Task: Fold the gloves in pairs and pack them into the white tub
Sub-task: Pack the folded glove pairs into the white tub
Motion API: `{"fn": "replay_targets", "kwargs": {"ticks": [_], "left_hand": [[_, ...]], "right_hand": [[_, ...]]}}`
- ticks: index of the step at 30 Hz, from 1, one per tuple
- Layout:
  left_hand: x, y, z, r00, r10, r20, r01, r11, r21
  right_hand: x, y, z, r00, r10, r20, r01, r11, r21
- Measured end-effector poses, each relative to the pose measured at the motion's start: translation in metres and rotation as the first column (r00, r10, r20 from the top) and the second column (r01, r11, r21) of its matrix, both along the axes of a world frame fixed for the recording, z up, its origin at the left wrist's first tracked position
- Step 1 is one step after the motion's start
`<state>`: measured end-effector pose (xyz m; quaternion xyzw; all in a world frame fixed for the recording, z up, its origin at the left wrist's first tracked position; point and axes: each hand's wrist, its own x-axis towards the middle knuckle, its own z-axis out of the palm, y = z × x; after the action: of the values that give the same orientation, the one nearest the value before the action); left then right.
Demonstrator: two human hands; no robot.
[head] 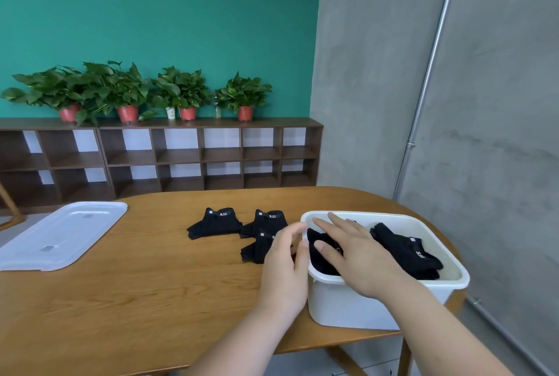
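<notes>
Right hand (pixel 358 257), fingers spread, flat on glove (pixel 323 266) in white tub (pixel 332 304) (left hand (pixel 284 260) loose beside rim).

"5.11" tags on black gloves
Left of the white tub (pixel 378 309), the farthest glove (pixel 214 224) and the neighbouring glove (pixel 267 220) read "5.11" at the cuff; the right-hand glove inside the tub (pixel 405 247) shows it sideways.

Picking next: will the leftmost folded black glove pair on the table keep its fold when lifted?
Probably not by itself: the glove pair looks like soft fabric with its finger ends splayed loose, so pinch across the fold. It is likely light for its size. It lies flat on the wooden table, so it should not roll.
</notes>
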<state>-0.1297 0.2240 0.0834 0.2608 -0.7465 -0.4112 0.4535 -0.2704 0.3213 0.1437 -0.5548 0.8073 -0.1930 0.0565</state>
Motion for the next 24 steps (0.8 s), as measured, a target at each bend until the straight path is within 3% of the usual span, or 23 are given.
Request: {"fn": "replay_targets", "kwargs": {"ticks": [4, 8, 11, 15, 18, 24], "left_hand": [[0.012, -0.018, -0.025, 0.976, 0.123, 0.179, -0.110, 0.991, -0.082], [0.025, -0.045, -0.046, 0.884, 0.208, 0.419, -0.125, 0.968, -0.216], [0.025, -0.065, -0.053, 0.744, 0.259, 0.616, 0.003, 0.920, -0.391], [0.014, -0.079, -0.053, 0.556, 0.267, 0.788, 0.123, 0.910, -0.395], [0.011, -0.086, -0.058, 0.497, 0.262, 0.827, 0.122, 0.923, -0.366], [0.024, -0.088, -0.062, 0.532, 0.346, 0.773, 0.121, 0.872, -0.474]], "right_hand": [[-0.005, -0.007, 0.006, 1.000, 0.013, -0.014, -0.011, 0.994, 0.104], [-0.007, -0.012, 0.007, 1.000, 0.029, -0.001, -0.028, 0.990, 0.138], [-0.011, -0.016, 0.005, 0.999, 0.041, 0.025, -0.045, 0.988, 0.147], [-0.015, -0.018, 0.003, 0.998, 0.052, 0.045, -0.058, 0.988, 0.144], [-0.016, -0.020, 0.002, 0.997, 0.052, 0.065, -0.061, 0.987, 0.148], [-0.017, -0.025, 0.004, 0.996, 0.052, 0.072, -0.063, 0.986, 0.156]]}}
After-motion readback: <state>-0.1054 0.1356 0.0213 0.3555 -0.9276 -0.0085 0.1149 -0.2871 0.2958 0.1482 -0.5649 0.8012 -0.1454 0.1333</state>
